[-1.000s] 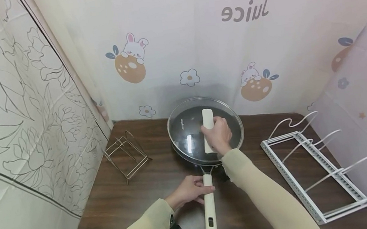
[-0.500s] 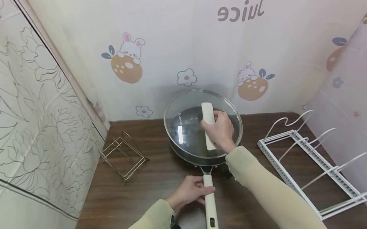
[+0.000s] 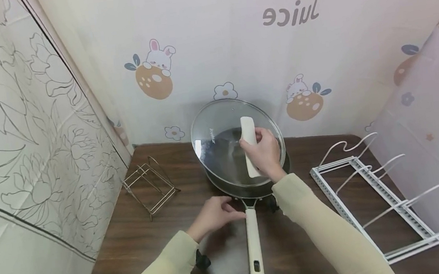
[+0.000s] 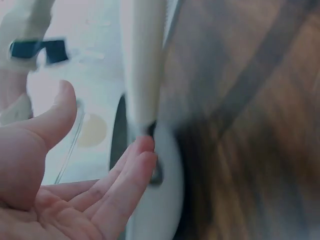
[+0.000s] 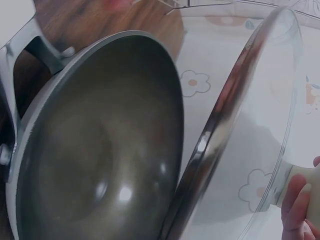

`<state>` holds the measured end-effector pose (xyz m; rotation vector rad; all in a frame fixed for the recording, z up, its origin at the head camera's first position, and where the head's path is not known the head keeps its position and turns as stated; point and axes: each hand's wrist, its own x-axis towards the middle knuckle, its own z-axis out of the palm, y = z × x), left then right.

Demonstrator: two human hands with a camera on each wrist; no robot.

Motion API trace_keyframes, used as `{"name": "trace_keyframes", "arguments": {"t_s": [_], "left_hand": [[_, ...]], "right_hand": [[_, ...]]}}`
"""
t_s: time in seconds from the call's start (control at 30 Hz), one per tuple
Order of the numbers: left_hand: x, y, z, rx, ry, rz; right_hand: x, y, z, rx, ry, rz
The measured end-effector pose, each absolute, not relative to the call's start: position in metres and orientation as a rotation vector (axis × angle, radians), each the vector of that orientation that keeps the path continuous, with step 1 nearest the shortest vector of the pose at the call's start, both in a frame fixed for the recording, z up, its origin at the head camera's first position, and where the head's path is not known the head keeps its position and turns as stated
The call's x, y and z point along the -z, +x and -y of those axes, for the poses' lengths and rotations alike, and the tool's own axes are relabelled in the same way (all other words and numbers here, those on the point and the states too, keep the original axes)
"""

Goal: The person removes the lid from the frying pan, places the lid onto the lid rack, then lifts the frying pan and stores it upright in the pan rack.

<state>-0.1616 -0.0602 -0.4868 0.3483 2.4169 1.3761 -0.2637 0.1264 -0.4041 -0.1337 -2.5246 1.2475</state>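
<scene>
My right hand (image 3: 263,152) grips the cream bar handle (image 3: 248,129) of a glass pan lid (image 3: 216,160). The lid is tilted up off a dark frying pan (image 3: 246,192). In the right wrist view, the lid's metal rim (image 5: 205,140) leans beside the pan (image 5: 100,130), whose inside shows with nothing in it. The pan's cream handle (image 3: 254,246) points toward me. My left hand (image 3: 216,216) is beside the handle's upper end, thumb and fingers spread. In the left wrist view, the left hand's fingertips (image 4: 146,145) are near the handle's base; whether they touch it cannot be told.
A small wire stand (image 3: 163,201) is at the left of the brown wooden table (image 3: 135,255). On the right lies a white metal rack (image 3: 346,213) with several curved wire dividers. A printed curtain (image 3: 215,29) hangs right behind the table.
My right hand has lifted and tilted the lid away from the pan, moving it up and slightly left. My left hand has let go of the pan handle and shifted left and up.
</scene>
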Motion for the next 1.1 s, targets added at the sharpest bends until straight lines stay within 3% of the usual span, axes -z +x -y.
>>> {"name": "trace_keyframes", "arguments": {"t_s": [0.4,0.67,1.1], "left_hand": [[0.454,-0.178,0.119,-1.433,0.149,-2.730],[0.436,-0.179,0.149,-1.352,0.220,-2.966],[0.434,-0.191,0.219,-1.153,0.129,-3.293]], "right_hand": [[0.391,-0.262,-0.120,-1.349,-0.063,2.481],[0.388,-0.260,-0.119,-1.419,-0.058,2.450],[0.386,-0.261,-0.114,-1.455,0.037,2.413]]}}
